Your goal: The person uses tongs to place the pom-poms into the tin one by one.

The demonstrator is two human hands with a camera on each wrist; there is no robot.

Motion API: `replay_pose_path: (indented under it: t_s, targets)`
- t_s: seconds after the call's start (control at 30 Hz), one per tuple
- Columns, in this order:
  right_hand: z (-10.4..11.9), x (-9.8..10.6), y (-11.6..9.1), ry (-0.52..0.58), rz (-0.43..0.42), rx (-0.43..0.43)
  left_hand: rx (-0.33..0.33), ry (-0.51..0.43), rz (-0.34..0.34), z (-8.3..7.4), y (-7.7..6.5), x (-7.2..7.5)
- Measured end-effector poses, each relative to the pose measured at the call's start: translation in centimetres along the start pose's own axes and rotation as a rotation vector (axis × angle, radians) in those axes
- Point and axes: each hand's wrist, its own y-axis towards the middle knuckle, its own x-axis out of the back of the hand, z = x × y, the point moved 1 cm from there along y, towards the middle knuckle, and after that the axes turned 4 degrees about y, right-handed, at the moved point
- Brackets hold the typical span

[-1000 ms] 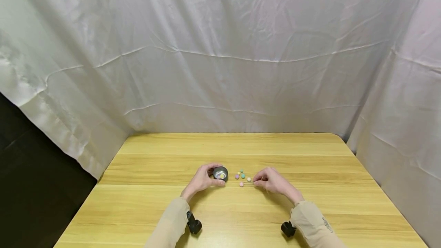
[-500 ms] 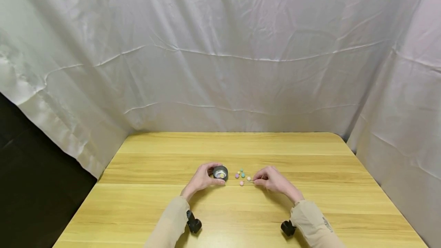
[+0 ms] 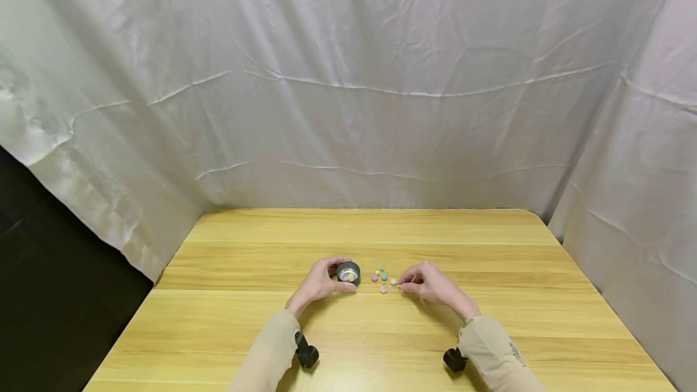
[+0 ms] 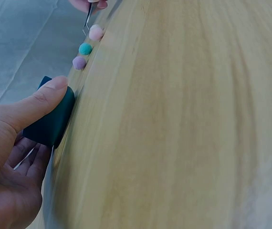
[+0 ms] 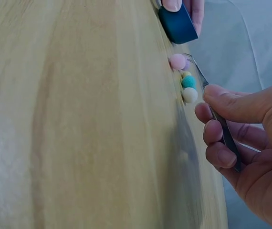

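Observation:
My left hand point(image 3: 321, 283) holds a small dark round cup point(image 3: 342, 283) by its side, thumb toward me and fingers behind. The cup's inside is silvery, and a yellow ball point(image 3: 351, 277) lies in it. My right hand point(image 5: 250, 129) grips a slim metal fork point(image 5: 227, 138) between thumb and fingers, its tip pointing left. That tip is right by a pink ball point(image 5: 177, 61), overlapping the balls in the right wrist view. Close by on the table lie a white ball point(image 3: 393, 282), a purple ball point(image 3: 374, 277), teal balls point(image 3: 384, 277) and a small yellow ball point(image 3: 377, 273).
Both hands are over the middle of a light wooden table point(image 3: 218, 331). Behind it and on the right hangs a pale curtain point(image 3: 348, 138); dark cloth point(image 3: 49, 283) shows at the left. A black wrist camera point(image 3: 307, 352) sits on the left sleeve, another point(image 3: 455, 360) on the right.
The pink ball has shifted very slightly right, toward my right hand, with the fork still at it. My left hand and the cup stay in place.

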Motion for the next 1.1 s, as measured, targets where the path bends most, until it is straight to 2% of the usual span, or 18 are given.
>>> replay_pose_path:
  t_s: [0.17, 0.4, 0.5, 0.97, 1.1]
  targets:
    - [-0.2, -0.1, 0.1, -0.006, 0.01, -0.009, 0.004, 0.011, -0.009, -0.3, -0.1, -0.2]
    - [-0.2, -0.2, 0.1, -0.021, -0.005, -0.008, -0.002, -0.014, 0.006, -2.8, -1.0, 0.3]
    - [-0.1, -0.2, 0.2, -0.032, -0.017, -0.006, -0.009, 0.001, 0.006, -3.3, -1.4, 0.4]
    - [0.3, -0.3, 0.3, -0.045, -0.068, 0.008, 0.003, 0.004, -0.004, -3.1, -1.3, 0.4]
    - [0.7, -0.4, 0.7, -0.051, -0.086, 0.036, 0.011, 0.015, -0.004, -1.3, -0.7, 0.1]
